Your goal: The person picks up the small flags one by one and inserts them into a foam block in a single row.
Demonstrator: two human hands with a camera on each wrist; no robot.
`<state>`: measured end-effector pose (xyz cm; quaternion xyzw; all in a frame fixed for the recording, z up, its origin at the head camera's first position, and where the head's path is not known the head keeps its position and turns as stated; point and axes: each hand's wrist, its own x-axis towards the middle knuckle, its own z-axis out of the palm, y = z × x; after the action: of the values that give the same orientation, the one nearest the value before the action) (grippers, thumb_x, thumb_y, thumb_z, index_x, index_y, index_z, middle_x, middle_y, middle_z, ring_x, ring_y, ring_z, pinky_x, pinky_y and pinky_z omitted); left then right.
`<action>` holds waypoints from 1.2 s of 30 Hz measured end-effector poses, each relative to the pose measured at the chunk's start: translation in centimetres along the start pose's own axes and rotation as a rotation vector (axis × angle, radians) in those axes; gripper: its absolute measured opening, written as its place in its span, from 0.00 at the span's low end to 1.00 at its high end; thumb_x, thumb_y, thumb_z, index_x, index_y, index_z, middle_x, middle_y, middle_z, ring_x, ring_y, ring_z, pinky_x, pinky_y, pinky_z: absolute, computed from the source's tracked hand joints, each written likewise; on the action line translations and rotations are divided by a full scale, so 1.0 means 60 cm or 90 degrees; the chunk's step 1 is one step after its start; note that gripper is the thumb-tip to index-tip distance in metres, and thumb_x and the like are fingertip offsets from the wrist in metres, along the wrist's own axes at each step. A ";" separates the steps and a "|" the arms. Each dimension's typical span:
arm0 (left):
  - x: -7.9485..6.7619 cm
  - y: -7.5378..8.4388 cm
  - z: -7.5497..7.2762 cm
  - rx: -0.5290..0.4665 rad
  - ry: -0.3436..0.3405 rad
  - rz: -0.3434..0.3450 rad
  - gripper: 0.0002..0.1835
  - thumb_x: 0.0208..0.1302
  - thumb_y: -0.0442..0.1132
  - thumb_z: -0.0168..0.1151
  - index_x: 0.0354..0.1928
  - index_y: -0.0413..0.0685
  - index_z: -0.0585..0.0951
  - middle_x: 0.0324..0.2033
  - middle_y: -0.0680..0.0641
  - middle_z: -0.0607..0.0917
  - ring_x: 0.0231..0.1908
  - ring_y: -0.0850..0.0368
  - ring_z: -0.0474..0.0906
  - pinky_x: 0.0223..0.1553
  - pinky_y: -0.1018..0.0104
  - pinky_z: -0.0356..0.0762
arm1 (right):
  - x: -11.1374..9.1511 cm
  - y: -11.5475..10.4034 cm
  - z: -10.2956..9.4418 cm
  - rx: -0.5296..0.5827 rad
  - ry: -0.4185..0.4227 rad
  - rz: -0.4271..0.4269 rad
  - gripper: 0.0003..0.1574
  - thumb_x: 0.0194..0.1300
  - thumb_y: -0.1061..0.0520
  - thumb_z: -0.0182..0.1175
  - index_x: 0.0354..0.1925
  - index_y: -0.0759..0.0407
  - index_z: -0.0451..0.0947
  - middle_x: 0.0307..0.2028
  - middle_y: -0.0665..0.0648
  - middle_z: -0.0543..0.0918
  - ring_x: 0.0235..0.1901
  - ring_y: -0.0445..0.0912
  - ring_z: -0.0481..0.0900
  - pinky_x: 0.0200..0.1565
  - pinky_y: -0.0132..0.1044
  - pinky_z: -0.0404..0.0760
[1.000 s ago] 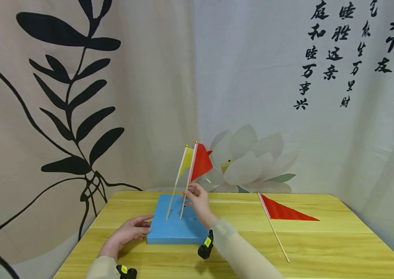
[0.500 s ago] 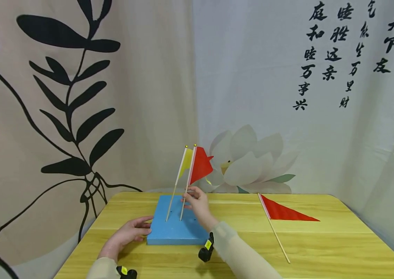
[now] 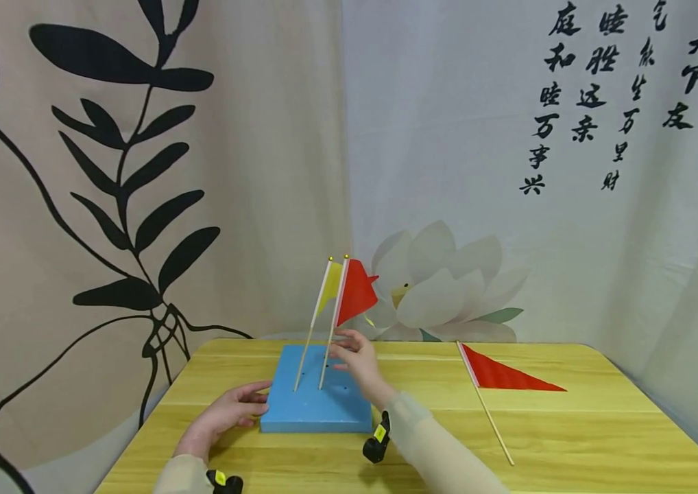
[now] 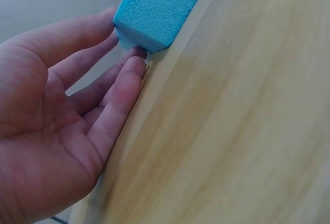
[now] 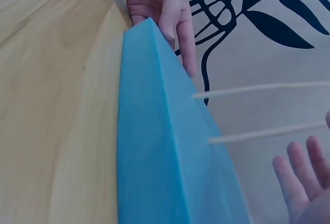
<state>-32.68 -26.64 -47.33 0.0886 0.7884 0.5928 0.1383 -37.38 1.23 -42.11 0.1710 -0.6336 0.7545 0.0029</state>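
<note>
A blue foam block (image 3: 318,416) lies on the table, with small holes in its top. Two flags on thin sticks stand in it, leaning slightly right: a yellow flag (image 3: 329,285) and, just right of it, a red flag (image 3: 356,295). My right hand (image 3: 360,360) is beside the red flag's stick, fingers spread and holding nothing; the right wrist view shows its fingertips (image 5: 296,154) near the lower stick (image 5: 268,131). At the block's left side, my left hand (image 3: 232,410) rests with relaxed fingers against the edge, fingertips touching the block's corner (image 4: 149,20) in the left wrist view.
Another red flag (image 3: 506,372) lies flat on the wooden table (image 3: 423,425) to the right, its stick pointing toward the front. Behind the table hangs a printed curtain (image 3: 275,171) with plant drawings and black writing.
The right hand's fingers have let go of the red flag's stick and moved a little right. The red flag has dropped slightly and now stands by itself. The left hand stays put.
</note>
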 end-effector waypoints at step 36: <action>0.003 0.002 0.003 -0.021 -0.019 -0.009 0.33 0.59 0.44 0.57 0.64 0.42 0.59 0.57 0.35 0.65 0.47 0.50 0.72 0.39 0.56 0.72 | -0.144 -0.036 -0.386 -0.162 0.152 0.130 0.26 0.59 0.50 0.57 0.51 0.64 0.71 0.40 0.62 0.77 0.39 0.59 0.76 0.37 0.45 0.77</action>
<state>-32.82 -26.38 -47.32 0.0896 0.7769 0.6034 0.1559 -34.68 25.65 -45.50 0.0131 -0.7329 0.6798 0.0230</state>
